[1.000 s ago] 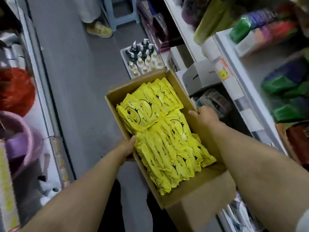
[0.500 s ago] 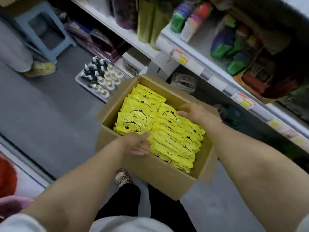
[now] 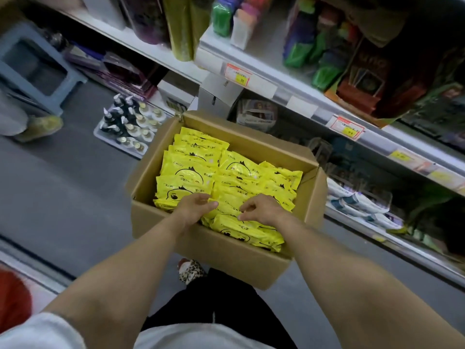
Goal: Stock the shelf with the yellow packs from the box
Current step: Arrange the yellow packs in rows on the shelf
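Head view: I see the cardboard box (image 3: 201,245) open-topped on the grey floor (image 3: 63,192) of a shop aisle, its far right corner close under the front edge of the white shelf (image 3: 297,96), its flaps folded outward. Open floor runs left of the box; a tray of pump bottles (image 3: 129,127) sits apart from it at upper left, beside a blue-grey stool (image 3: 32,69). My own foot in a leopard-print shoe (image 3: 190,270) stands just at the near wall of the box. The box is nearly full of yellow packs (image 3: 186,172), laid overlapping in two rows, each printed with a duck-like face; I read "CKaK" or similar on several, and smaller characters I cannot make out. My left hand (image 3: 195,205) rests on the near packs of the left row, fingers loosely curled, thumb extended, closed on nothing I can confirm. My right hand (image 3: 259,206) lies on the near packs of the right row, fingers bent and pinching down at a pack's surface; whether it has one gripped I cannot tell. Price tags (image 3: 237,74) with red borders and yellow patches line the shelf edge; their figures are too blurred to read. Green and purple goods (image 3: 302,49) fill the shelf above.
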A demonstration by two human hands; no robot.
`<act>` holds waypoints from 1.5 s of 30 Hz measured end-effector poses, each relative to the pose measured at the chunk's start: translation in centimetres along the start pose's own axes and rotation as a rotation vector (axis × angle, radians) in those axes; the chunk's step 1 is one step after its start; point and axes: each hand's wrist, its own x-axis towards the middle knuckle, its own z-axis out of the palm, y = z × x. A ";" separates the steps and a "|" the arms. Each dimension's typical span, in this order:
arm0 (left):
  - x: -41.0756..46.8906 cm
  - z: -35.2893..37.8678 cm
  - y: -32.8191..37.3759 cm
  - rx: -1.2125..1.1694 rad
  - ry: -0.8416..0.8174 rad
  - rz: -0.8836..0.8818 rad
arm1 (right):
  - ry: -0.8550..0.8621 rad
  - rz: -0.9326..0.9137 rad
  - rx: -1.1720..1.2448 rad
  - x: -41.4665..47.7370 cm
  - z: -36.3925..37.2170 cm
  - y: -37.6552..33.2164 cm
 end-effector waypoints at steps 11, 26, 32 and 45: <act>3.6 0.4 3.2 0.095 -0.035 0.026 | -0.084 0.005 0.165 2.5 -3.8 1.0; 4.4 -7.1 6.9 0.150 0.162 0.092 | -0.091 0.117 0.143 3.0 -8.9 -1.2; 5.8 -10.2 4.4 0.343 0.030 0.124 | -0.003 0.217 0.350 2.4 -6.8 -2.1; 7.1 -9.9 0.2 1.050 -0.154 0.246 | 0.179 0.284 0.640 0.7 -1.1 -5.0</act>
